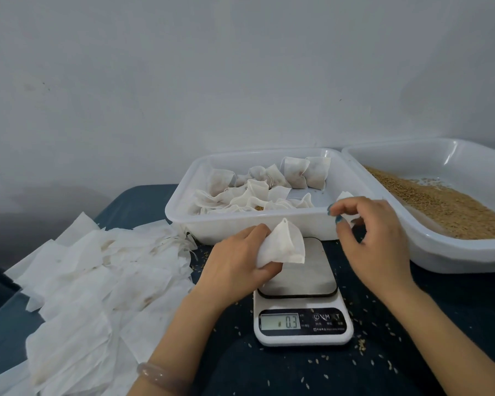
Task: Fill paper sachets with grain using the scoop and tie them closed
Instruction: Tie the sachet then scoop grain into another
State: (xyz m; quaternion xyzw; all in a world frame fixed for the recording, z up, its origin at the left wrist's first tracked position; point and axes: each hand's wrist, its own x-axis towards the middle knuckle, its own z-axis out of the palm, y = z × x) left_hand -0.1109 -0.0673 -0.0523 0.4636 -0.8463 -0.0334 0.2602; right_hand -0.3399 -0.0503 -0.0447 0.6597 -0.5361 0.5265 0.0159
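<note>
A heap of flat white paper sachets (97, 275) lies at 8 o'clock. The left hand (237, 258), fingers (256, 230) curled, grips a puffed white paper sachet (283, 247) above the white digital scale (300, 324) at 5 o'clock. Holding it mouth-up should keep grain in. Its peak points to 1 o'clock, long axis 7-to-1. The right hand (375, 241) pinches a white paper piece (345, 197) at 3 o'clock.

Tight around the scale (302, 324): sachet tray (240, 227) wall right behind it, grain tray (455, 255) off to its right, paper pile (103, 281) on its left. Left hand (235, 261) gripping a sachet (283, 247) hangs over its platform, right hand (375, 241) pinching paper (345, 196) just right. Dark cloth (297, 372) in front is open.
</note>
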